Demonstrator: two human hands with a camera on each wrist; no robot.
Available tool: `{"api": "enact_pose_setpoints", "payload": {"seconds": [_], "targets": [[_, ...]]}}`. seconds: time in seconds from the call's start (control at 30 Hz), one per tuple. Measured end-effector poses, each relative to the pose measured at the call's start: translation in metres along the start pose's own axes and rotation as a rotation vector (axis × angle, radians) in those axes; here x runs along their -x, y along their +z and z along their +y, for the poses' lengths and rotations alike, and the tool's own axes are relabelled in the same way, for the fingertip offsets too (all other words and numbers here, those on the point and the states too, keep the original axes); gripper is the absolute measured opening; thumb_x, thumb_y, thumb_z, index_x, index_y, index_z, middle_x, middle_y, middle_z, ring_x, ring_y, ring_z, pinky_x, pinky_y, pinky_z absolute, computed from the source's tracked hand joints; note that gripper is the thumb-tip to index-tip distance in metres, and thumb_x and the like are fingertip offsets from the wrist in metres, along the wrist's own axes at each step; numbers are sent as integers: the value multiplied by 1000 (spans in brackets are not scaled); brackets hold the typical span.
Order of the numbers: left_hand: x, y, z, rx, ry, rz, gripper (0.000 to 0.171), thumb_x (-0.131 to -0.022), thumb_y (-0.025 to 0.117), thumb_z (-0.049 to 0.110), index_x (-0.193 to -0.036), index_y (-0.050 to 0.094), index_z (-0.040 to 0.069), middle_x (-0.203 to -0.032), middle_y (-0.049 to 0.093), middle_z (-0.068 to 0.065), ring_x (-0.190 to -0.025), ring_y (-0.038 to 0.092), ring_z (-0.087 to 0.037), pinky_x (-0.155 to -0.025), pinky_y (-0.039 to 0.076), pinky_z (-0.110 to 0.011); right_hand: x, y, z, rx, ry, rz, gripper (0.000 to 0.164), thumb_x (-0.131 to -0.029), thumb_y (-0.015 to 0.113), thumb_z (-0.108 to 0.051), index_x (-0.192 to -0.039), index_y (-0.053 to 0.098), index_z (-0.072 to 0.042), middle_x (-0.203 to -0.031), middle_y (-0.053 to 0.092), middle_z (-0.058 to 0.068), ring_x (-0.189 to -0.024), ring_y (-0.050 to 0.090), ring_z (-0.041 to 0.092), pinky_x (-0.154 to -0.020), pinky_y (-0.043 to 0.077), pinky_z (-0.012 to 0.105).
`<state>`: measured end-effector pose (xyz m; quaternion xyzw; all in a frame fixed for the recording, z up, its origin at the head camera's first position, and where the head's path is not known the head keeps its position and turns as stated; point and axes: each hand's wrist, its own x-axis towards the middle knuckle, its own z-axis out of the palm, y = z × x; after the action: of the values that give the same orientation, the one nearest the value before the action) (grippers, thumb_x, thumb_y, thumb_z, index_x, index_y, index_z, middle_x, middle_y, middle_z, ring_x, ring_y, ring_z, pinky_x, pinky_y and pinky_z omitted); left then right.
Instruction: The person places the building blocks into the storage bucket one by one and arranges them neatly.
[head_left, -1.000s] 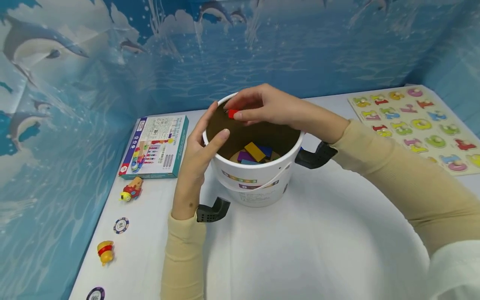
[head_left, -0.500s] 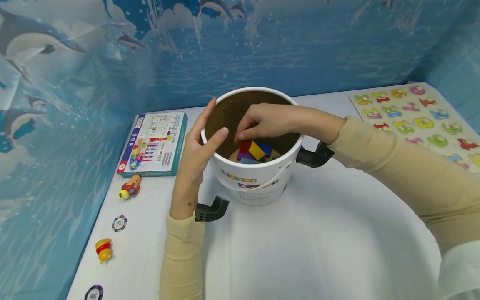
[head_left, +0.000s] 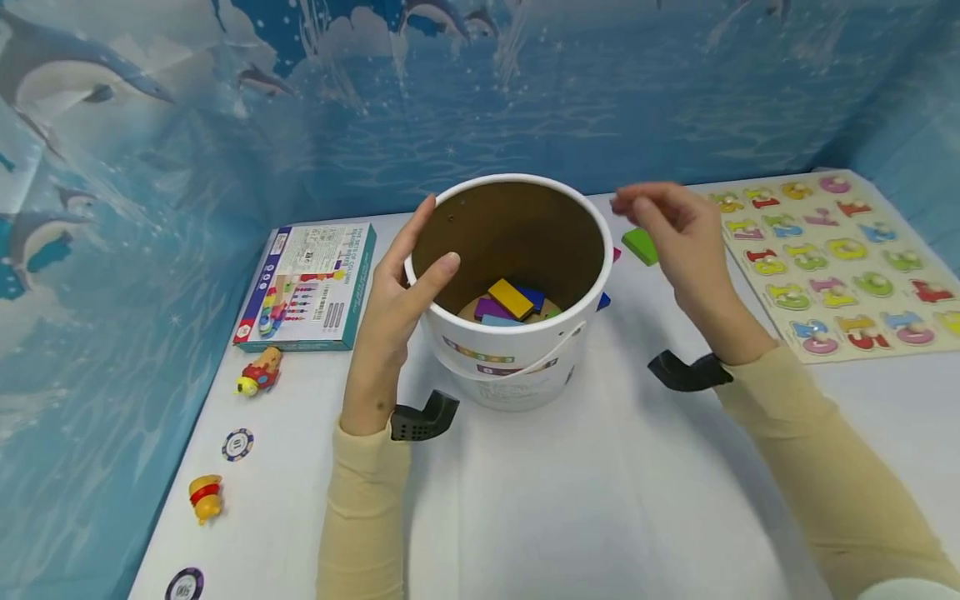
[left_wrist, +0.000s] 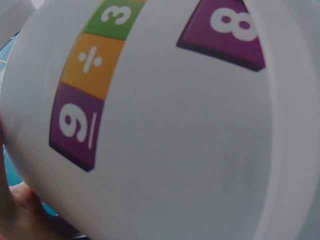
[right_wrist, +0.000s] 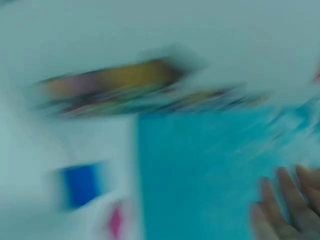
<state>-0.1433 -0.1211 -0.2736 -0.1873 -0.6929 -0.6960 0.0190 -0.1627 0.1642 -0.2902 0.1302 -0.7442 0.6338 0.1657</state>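
A white bucket with number stickers stands upright on the table. My left hand holds its left rim, thumb over the opening. The bucket's outer wall fills most of the left wrist view. Inside lie a yellow block, a purple block and several other coloured blocks. My right hand is up to the right of the bucket, fingers loosely bent, nothing seen in it. Close by its fingertips is a green block. A blue block lies beside the bucket.
At the back left lies a flat game box, with a small toy figure, a yellow toy and two round chips nearer. A number puzzle board lies at right. A patterned blue cloth rises behind the table.
My right hand lowered a red block into the bucket, let it go, then came out and moved right towards the green block. My left hand stays at the rim.
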Motion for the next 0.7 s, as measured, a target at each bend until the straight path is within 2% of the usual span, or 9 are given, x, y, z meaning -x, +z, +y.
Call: {"api": "enact_pose_setpoints", "payload": {"seconds": [0.07, 0.1, 0.13, 0.2, 0.3, 0.4, 0.57, 0.7], "targets": [[-1, -1, 1, -2, 1, 4, 70, -76, 64, 45, -137, 36, 24, -140, 28, 10, -128, 23, -11, -99, 29, -45, 12, -8, 27, 124, 206, -81, 32, -91, 50, -19, -118, 55, -4, -115, 56, 10, -105, 52, 19, -90, 42, 30], [-1, -1, 1, -2, -3, 6, 70, -76, 64, 44, -137, 36, 24, -140, 28, 10, -128, 23, -11, -99, 29, -45, 17, -10, 40, 204, 269, -145, 36, -91, 50, -23, -122, 52, -5, -119, 53, 10, -109, 50, 20, -90, 42, 33], [0, -1, 1, 0, -6, 6, 69, -77, 64, 44, -137, 36, 24, -140, 28, 11, -128, 23, -11, -99, 29, -45, 22, -12, 51, 268, 314, -214, 40, -91, 50, -25, -125, 49, -5, -123, 51, 11, -113, 47, 22, -92, 41, 37], [0, -2, 1, 5, -12, 5, 69, -77, 64, 43, -137, 35, 25, -141, 28, 11, -129, 23, -12, -99, 29, -45, 30, -11, 70, 327, 345, -308, 45, -91, 51, -25, -130, 43, -4, -128, 46, 15, -118, 42, 29, -93, 38, 44], [2, -1, 1, 16, -5, 2, 69, -78, 64, 43, -137, 35, 25, -141, 28, 10, -129, 23, -13, -99, 30, -44, 36, -8, 92, 366, 310, -377, 52, -89, 54, -23, -132, 37, 0, -130, 41, 22, -121, 37, 36, -95, 33, 49], [3, -1, 1, 12, -3, 6, 67, -79, 63, 41, -137, 35, 26, -140, 28, 12, -129, 23, -14, -99, 30, -44, 40, -5, 107, 430, 271, -384, 56, -87, 56, -24, -134, 35, 1, -131, 39, 24, -123, 34, 38, -98, 28, 51], [2, 1, -1, -2, -17, -2, 61, -81, 61, 34, -136, 36, 27, -139, 29, 14, -129, 24, -14, -101, 26, -45, 47, 0, 121, 530, 237, -339, 62, -83, 62, -22, -134, 34, 0, -134, 35, 24, -125, 29, 40, -99, 26, 52], [-1, 1, -1, 3, 3, -6, 61, -82, 61, 35, -137, 36, 27, -140, 29, 13, -129, 22, -12, -101, 24, -46, 46, 5, 124, 589, 137, -278, 55, -81, 62, -14, -129, 41, 2, -126, 43, 26, -119, 37, 40, -96, 30, 52]]}}
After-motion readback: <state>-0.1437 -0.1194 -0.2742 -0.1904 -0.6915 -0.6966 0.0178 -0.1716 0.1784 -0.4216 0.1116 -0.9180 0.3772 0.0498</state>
